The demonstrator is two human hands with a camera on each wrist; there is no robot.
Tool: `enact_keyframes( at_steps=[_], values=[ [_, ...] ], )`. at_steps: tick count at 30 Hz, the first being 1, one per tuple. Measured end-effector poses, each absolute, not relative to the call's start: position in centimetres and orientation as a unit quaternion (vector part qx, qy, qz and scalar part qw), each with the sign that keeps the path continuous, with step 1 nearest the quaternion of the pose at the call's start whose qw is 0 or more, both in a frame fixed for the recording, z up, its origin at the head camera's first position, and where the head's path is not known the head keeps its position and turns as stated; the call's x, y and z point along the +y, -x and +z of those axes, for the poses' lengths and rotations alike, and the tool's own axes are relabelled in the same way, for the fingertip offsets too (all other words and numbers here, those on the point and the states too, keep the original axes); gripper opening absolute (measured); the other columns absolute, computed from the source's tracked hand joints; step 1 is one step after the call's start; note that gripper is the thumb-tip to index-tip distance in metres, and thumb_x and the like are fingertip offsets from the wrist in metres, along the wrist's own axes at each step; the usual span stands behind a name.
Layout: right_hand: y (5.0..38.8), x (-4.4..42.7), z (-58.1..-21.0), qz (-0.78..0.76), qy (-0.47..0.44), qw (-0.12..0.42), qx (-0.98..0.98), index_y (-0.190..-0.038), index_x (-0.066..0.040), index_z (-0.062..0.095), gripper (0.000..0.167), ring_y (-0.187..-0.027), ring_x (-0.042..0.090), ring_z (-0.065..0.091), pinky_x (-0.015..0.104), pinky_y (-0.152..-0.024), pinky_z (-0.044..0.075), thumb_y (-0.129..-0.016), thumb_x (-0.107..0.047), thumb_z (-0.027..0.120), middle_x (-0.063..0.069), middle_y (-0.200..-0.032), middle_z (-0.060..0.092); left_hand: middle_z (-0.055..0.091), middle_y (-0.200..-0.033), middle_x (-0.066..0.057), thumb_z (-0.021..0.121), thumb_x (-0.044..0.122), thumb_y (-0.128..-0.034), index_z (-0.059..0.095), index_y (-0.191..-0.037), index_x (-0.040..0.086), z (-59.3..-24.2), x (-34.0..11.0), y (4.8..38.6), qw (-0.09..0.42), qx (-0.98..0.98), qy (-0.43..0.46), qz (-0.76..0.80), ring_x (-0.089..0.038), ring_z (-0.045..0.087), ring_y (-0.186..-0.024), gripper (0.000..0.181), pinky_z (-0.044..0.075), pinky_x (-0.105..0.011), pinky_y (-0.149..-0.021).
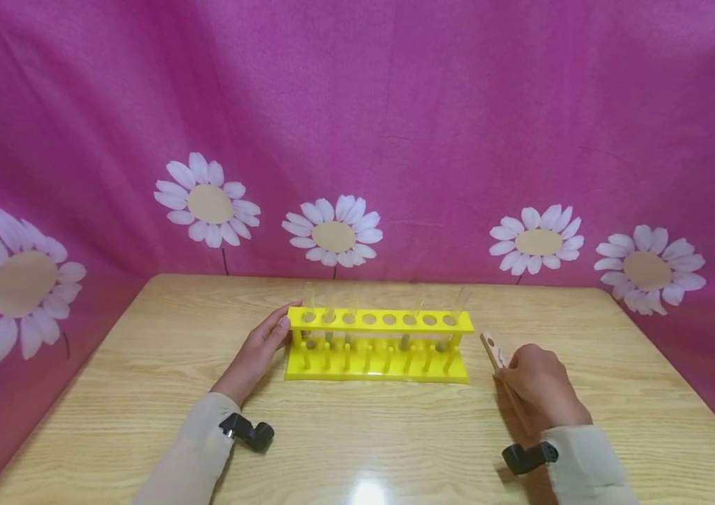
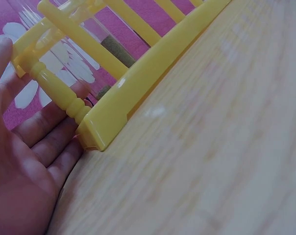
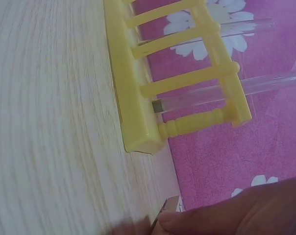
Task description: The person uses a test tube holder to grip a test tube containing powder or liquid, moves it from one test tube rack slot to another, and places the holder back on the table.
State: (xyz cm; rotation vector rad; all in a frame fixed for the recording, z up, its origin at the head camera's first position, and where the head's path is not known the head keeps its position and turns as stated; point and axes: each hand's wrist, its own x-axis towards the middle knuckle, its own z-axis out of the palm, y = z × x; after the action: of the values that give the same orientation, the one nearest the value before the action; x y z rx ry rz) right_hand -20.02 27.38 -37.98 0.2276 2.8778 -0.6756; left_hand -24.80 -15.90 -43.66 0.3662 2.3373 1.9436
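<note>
A yellow test tube rack [image 1: 378, 379] stands upright on the table. Several clear glass test tubes [image 1: 461, 300] sit in its holes, grouped toward both ends. Dark material fills the bottom of a tube [image 2: 116, 49] in the left wrist view. My left hand [image 1: 263, 347] grips the rack's left end, thumb at the top plate and fingers behind the end post [image 2: 60, 90]. To the right of the rack, my right hand [image 1: 543, 382] pinches a wooden test tube holder [image 1: 490, 348] low over the table. Only its tip and my thumb show in the right wrist view.
The light wood table [image 1: 357, 435] ends at a magenta cloth [image 1: 420, 140] printed with white daisies, which hangs behind and at both sides. Upright pegs [image 1: 389, 359] line the rack's front. Each wrist carries a small black camera [image 1: 528, 458].
</note>
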Motion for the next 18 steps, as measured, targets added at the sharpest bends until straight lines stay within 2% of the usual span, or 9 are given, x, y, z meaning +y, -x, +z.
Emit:
enact_keyframes(
  at_steps=[3, 7, 18],
  values=[
    [20.03, 27.48, -37.96, -0.214, -0.069, 0.083, 0.971, -0.084, 0.003, 0.067, 0.022, -0.067, 0.023, 0.051, 0.03, -0.056, 0.043, -0.085, -0.019, 0.07, 0.006, -0.072, 0.059, 0.033, -0.154, 0.004, 0.038, 0.056, -0.0986, 0.038, -0.148, 0.028, -44.21, -15.93, 25.18, 0.035, 0.766, -0.12, 0.631, -0.021, 0.032, -0.14, 0.057, 0.03, -0.045, -0.113],
    [20.0, 27.51, -37.82, -0.201, -0.06, 0.083, 0.974, -0.082, 0.002, 0.068, 0.022, -0.066, 0.022, 0.051, 0.03, -0.056, 0.042, -0.084, -0.02, 0.072, 0.005, -0.071, 0.058, 0.033, -0.154, 0.003, 0.039, 0.054, -0.0991, 0.039, -0.148, 0.031, -44.07, -15.77, 25.17, 0.033, 0.764, -0.124, 0.633, -0.021, 0.031, -0.141, 0.054, 0.03, -0.045, -0.113],
    [19.45, 27.28, -37.09, -0.211, -0.065, 0.123, 0.967, -0.087, 0.001, 0.068, 0.024, -0.065, 0.022, 0.051, 0.029, -0.054, 0.043, -0.086, -0.023, 0.07, 0.007, -0.071, 0.058, 0.035, -0.153, 0.005, 0.041, 0.05, -0.0996, 0.039, -0.146, 0.035, -44.12, -15.98, 25.04, 0.02, 0.769, -0.13, 0.626, -0.02, 0.031, -0.141, 0.049, 0.03, -0.042, -0.113]
  ],
)
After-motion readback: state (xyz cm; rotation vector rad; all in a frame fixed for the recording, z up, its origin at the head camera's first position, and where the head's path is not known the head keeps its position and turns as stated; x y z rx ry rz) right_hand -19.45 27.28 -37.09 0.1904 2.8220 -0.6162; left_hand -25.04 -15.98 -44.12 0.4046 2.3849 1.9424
